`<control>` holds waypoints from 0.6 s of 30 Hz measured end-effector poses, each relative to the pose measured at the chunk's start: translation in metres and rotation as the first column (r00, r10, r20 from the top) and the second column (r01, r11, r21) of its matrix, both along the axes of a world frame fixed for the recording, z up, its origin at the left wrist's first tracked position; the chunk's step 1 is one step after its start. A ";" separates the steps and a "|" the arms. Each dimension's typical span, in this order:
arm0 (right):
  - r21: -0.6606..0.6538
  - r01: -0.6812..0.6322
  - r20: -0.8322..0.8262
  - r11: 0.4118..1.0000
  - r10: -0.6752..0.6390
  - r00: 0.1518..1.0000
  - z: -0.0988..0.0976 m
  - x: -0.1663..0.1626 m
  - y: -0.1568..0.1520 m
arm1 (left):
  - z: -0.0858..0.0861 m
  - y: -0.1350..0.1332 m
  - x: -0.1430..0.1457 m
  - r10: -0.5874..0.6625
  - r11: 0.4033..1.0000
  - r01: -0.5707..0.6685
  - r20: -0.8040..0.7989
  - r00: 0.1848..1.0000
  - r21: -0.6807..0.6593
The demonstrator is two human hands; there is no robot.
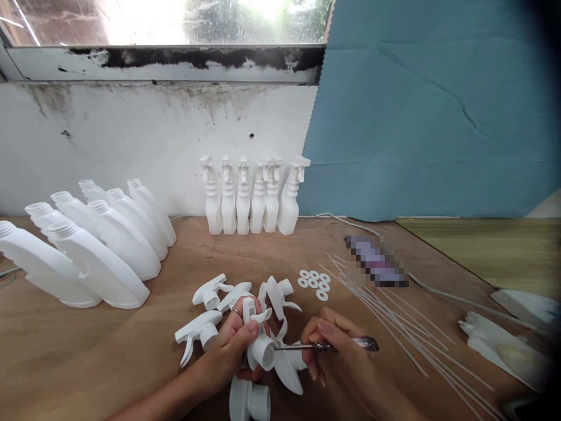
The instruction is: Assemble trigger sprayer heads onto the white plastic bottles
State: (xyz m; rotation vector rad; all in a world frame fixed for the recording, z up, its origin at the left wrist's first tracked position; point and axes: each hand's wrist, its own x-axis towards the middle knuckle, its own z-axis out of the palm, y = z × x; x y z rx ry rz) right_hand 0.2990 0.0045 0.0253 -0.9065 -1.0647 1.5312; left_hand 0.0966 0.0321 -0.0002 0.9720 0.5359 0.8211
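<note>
My left hand [231, 348] is closed around a white trigger sprayer head [259, 336], its round cap opening turned to the right. My right hand [335, 351] pinches a metal pair of tweezers [324, 346], whose tip reaches into the cap opening. Several more loose sprayer heads [219, 304] lie on the wooden table [109, 351] around both hands. A small group of white ring washers [314, 282] lies just beyond my right hand.
Several open white bottles [92, 245] lie leaning at the left. Assembled spray bottles [249, 196] stand against the back wall. Thin white dip tubes [407, 327] lie fanned at the right, near a blurred object [377, 262] and a white cable [447, 298].
</note>
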 end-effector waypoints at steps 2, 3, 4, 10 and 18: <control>-0.046 0.005 -0.049 0.999 -0.008 0.999 -0.002 -0.002 0.001 | -0.002 0.001 0.000 0.015 1.000 -0.014 0.035 0.999 -0.008; -0.066 0.005 -0.070 0.998 -0.010 0.998 -0.003 -0.003 0.002 | -0.003 0.002 0.001 0.022 1.000 -0.021 0.053 0.998 -0.011; -0.085 0.007 -0.085 0.996 -0.015 0.996 -0.003 -0.004 0.002 | -0.004 0.003 0.001 0.029 1.000 -0.028 0.070 0.997 -0.013; -0.183 0.040 -0.116 0.982 -0.062 0.991 0.003 -0.006 0.003 | -0.007 0.005 0.004 0.031 0.999 -0.032 0.128 0.991 0.006; -0.153 -0.006 -0.135 0.988 -0.015 0.991 0.001 -0.005 0.001 | -0.004 0.003 0.004 0.031 1.000 -0.030 0.143 0.989 -0.006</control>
